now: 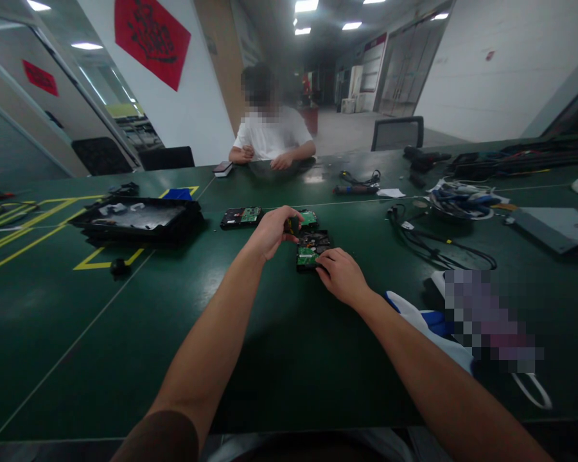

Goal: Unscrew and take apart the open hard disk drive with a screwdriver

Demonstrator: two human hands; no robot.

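A hard drive (307, 257) lies in front of me with its green circuit board facing up. The fingers of my right hand (341, 274) are bent and pressed on its right edge. Over its far side, my left hand (275, 232) is closed around a dark tool handle with yellow marks (292, 224); the tool's tip is hidden. Behind that hand lies another green circuit board (309, 218), partly covered. To the left is one more hard drive (242, 217), board side up.
On the left is a black tray (139, 215) beside yellow tape. Black cables (438, 244), a wire bundle (465, 199) and a grey metal box (553, 228) lie to the right. Blue-and-white gloves (426, 324) lie near my right forearm. A person (274, 135) sits across the green table (270, 359).
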